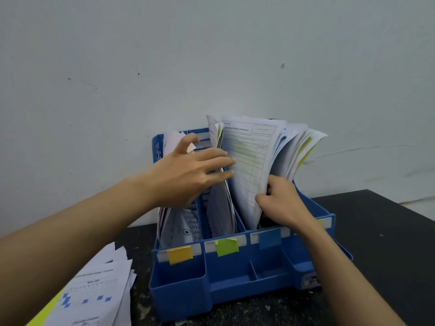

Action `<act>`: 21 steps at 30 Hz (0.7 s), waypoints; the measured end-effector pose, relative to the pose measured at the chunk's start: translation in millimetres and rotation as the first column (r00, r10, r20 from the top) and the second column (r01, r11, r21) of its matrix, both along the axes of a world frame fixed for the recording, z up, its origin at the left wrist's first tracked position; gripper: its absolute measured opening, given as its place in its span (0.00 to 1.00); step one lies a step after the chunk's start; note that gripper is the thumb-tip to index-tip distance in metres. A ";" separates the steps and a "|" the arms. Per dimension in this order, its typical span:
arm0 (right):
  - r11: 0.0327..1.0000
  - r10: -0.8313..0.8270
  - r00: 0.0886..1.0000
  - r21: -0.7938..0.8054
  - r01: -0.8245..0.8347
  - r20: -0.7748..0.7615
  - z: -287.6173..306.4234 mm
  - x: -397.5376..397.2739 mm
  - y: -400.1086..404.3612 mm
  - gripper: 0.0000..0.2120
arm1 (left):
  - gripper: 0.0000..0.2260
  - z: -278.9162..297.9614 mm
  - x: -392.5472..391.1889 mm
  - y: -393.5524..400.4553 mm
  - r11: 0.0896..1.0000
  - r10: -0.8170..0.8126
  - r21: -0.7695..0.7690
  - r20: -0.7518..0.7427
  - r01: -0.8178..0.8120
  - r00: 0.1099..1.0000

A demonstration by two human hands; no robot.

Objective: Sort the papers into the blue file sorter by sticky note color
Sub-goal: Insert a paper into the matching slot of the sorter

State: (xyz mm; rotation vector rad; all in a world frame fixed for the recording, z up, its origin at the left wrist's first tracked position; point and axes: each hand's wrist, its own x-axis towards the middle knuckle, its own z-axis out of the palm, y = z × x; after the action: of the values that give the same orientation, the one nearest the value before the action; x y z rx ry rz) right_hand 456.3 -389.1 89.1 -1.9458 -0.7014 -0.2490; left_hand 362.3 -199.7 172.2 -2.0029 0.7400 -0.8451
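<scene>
The blue file sorter (183, 295) stands on the dark table, its slots labelled by an orange sticky note (180, 254), a green one (227, 247) and a blue one (270, 238). Papers stand in every slot. My left hand (188, 175) has spread, straight fingers pressing the papers in the green slot (220, 208) to the left. My right hand (280, 203) pinches the lower edge of a printed form (249, 165) standing in the blue slot, with a fanned bundle of papers (299, 149) behind it.
A loose pile of papers (98, 295) with blue marks and a yellow-green sheet lies on the table at the lower left. A pale wall rises right behind the sorter. The table's right edge runs at the far right.
</scene>
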 end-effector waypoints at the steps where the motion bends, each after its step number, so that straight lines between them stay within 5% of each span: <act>1: 1.000 -0.013 1.000 0.008 0.013 0.001 0.2 -2.5 2.5 0.06 | 0.24 -1.2 0.3 -0.4 1.000 0.003 -0.002 0.000 -0.003 1.000; 6: 0.993 -0.017 0.999 -0.115 0.013 -0.036 -5.9 -4.3 15.9 0.12 | 0.23 -6.7 2.1 -2.9 1.000 0.002 -0.018 -0.007 -0.002 1.000; 9: 0.969 0.140 0.980 0.221 -0.107 -0.139 3.5 -10.9 16.0 0.16 | 0.23 -7.8 3.0 -4.2 0.999 0.008 -0.032 -0.004 -0.008 1.000; 12: 0.829 0.328 0.880 0.551 -0.094 -0.344 12.9 -16.5 7.9 0.18 | 0.21 -10.3 5.2 -5.8 0.999 0.010 -0.049 -0.009 -0.010 1.000; 17: 0.944 -0.101 0.914 0.251 0.213 -0.394 4.4 -6.3 -8.1 0.13 | 0.16 -16.8 4.7 -21.6 0.966 -0.163 -0.212 -0.039 0.151 0.986; 21: 0.937 -0.344 0.929 0.013 0.349 -0.136 11.7 -12.3 -5.7 0.05 | 0.09 -48.3 -1.2 -44.0 0.740 -0.317 -0.650 -0.109 0.173 0.942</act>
State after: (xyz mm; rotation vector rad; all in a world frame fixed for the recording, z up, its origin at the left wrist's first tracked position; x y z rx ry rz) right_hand 444.0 -394.8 100.8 -2.0223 -0.2594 -0.3430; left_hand 361.1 -243.7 124.0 -2.6753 0.9477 -1.1627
